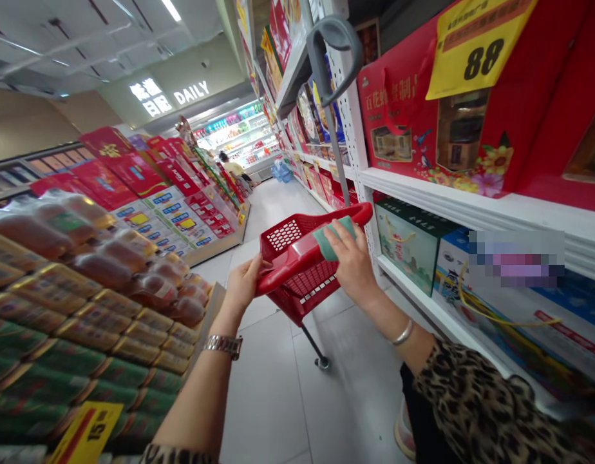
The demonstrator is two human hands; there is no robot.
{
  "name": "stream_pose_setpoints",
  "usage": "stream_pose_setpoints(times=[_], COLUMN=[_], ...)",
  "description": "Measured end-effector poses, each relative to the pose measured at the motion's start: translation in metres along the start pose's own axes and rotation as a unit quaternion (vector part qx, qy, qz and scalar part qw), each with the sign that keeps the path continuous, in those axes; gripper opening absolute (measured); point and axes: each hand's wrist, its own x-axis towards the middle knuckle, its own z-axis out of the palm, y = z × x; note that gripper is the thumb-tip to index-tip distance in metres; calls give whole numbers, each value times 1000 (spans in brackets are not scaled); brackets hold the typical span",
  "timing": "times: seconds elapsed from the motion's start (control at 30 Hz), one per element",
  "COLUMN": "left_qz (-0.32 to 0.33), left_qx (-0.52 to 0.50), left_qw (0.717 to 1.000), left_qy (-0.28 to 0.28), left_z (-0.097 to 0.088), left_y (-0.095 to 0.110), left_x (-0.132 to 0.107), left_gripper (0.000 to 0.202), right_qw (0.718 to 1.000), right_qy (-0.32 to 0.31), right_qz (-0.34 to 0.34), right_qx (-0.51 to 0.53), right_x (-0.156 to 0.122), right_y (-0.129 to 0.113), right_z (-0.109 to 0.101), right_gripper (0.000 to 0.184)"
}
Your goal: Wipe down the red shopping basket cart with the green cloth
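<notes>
A red shopping cart (297, 283) with a perforated basket stands in front of me, tilted in the view. At the left end of its handle, my left hand (246, 280) is closed around the red bar. My right hand (350, 258) presses a green cloth (328, 241) against the top of the handle, toward its right side. The fingers lie stretched over the cloth, with part of it hidden under them. A grey loop grip (333, 61) on a pole rises behind the cart's right side.
White shelves (471, 193) with red gift boxes (500, 96) line the right. Stacked cans (85, 309) and bottled drink packs (133, 258) stand at the left. A person (234, 169) is far down the aisle, near a lit fridge wall (244, 132). Grey floor tiles (263, 380) run between.
</notes>
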Motion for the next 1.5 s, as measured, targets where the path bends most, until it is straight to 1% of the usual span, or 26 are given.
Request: stream_pose_setpoints(times=[0.07,0.2,0.27,0.37,0.5,0.6,0.67,0.73,0.83,0.93,1.03,1.1,1.17,1.2,1.27,1.33,1.37,1.4,1.43,1.5], left_qz=[3,4,-4,-30,-56,-43,-30,-17,24,87,144,171,188,189,166,107,64,23,-19,-96], left_qx=[-32,-74,-84,-80,-64,-57,-56,-66,-97,-147,-227,-268,-271,-255,-201,-114,-66,-13,40,143], left_qw=[999,987,981,975,970,969,971,976,980,975,958,942,934,935,944,961,966,970,971,966], left_qy=[33,139,173,207,230,236,230,208,174,141,103,103,135,157,203,228,240,241,236,194], left_z=[9,22,26,29,31,35,41,48,63,77,88,92,92,89,79,62,51,39,27,4], left_y=[5,11,12,16,25,33,39,46,55,67,76,76,66,56,27,-11,-32,-52,-72,-108], left_x=[-4,-12,-16,-22,-34,-44,-52,-59,-67,-73,-77,-76,-70,-66,-55,-45,-42,-40,-40,-46], left_gripper=[60,64,65,64,61,51,43,36,30,30,31,30,29,29,30,34,36,39,41,46], right_qw=[999,995,993,991,991,993,995,997,998,997,996,995,993,992,990,989,989,990,991,995], right_qy=[-5,-25,-30,-23,-11,1,0,-6,-25,-59,-87,-101,-114,-120,-130,-132,-129,-123,-114,-90], right_qz=[-31,-93,-114,-129,-129,-114,-96,-75,-46,-26,-7,4,5,0,-17,-33,-37,-38,-36,-28], right_qx=[8,22,24,22,20,14,12,12,22,35,23,0,-25,-36,-51,-59,-59,-58,-54,-45], right_x=[-7,-24,-30,-32,-26,-18,-13,-7,4,15,23,25,24,23,20,16,14,13,13,13], right_y=[-24,-68,-81,-85,-71,-54,-42,-30,-8,14,26,26,19,14,5,-1,-2,-1,2,12], right_z=[9,26,30,29,21,14,10,7,0,-12,-31,-46,-62,-69,-79,-82,-81,-78,-73,-63], right_gripper=[58,44,41,40,42,45,49,52,55,64,70,72,71,70,65,57,53,49,46,43])
